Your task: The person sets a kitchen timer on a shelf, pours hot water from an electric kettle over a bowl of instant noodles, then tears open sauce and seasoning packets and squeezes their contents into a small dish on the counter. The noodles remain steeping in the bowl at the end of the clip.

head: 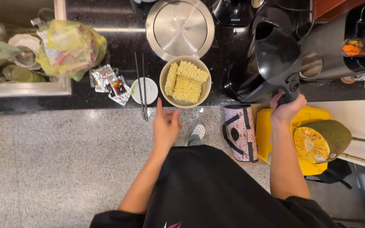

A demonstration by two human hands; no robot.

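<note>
Right hand (287,107) fingers clenched on the black kettle (271,63) handle at the surface's front edge; likely heavy, rigid; left hand (165,126) released

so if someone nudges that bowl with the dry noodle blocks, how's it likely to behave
The bowl looks wide and low, so it would probably slide on the glossy black counter rather than tip. The noodle blocks lie loose and stiff, so they may shift or crumble. It sits near the counter edge, so a push toward the person could drop it.
</note>
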